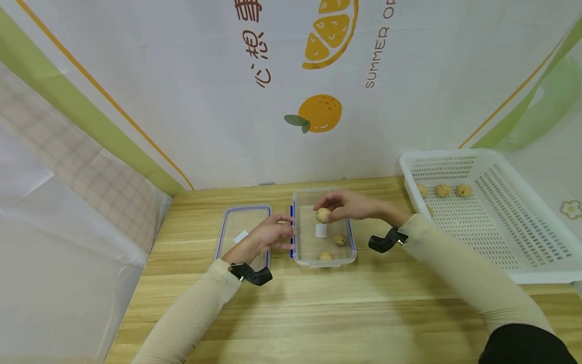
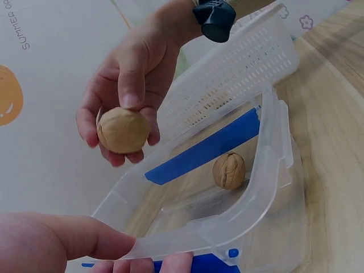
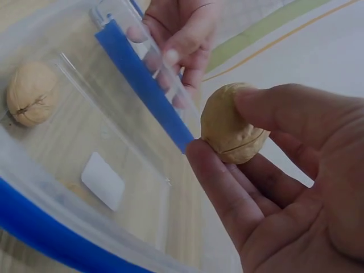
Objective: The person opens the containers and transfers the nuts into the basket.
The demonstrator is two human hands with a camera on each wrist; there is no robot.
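My right hand (image 1: 347, 205) pinches a walnut (image 3: 233, 124) between thumb and fingers, above a clear plastic container (image 1: 300, 255). Two more walnuts lie in the container near its front: one walnut (image 1: 340, 239) at the right, another walnut (image 1: 326, 256) by the front wall. A small white label (image 3: 103, 180) shows at its bottom. At the container's left side, my left hand (image 1: 273, 232) holds the wall, thumb (image 2: 105, 239) at the rim and fingers outside by the blue latch (image 2: 210, 264).
A clear lid with a blue seal (image 1: 245, 211) lies left of the container, partly behind the left hand. On the right stands a white perforated basket (image 1: 529, 215) with several walnuts (image 1: 443, 190) toward its back left. A printed white cloth (image 1: 204, 101) hangs behind the wooden table (image 1: 309, 313).
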